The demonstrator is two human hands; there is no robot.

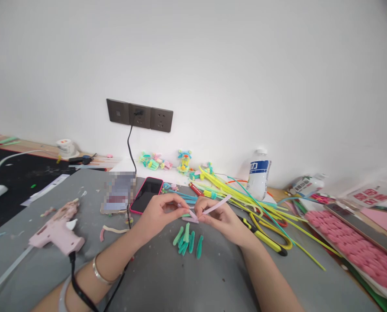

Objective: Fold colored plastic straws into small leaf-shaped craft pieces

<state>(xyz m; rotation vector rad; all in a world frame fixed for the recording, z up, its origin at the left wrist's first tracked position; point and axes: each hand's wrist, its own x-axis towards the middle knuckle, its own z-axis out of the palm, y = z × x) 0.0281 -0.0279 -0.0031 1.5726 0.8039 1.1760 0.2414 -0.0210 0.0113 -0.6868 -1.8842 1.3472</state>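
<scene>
Between my two hands is a lilac pipe cleaner (218, 204), folded near the fingertips, one straight end sticking up to the right. My left hand (164, 213) pinches its left part with thumb and forefinger. Close beside it, my right hand (220, 219) grips the strip where it bends. Just below the fingers lie several short folded pipe cleaner pieces (191, 241), light green and teal, in a loose cluster on the grey mat (167, 281). A bit of green shows behind the fingertips; what it belongs to is hidden.
A pink glue gun (59, 232) with a black cord lies at left. Behind my hands are a phone (148, 195) and small pipe cleaner figures (184, 161). Yellow pipe cleaners (242, 193), scissors (289, 238), a cutter knife (266, 239) and a white bottle (259, 175) lie or stand at right.
</scene>
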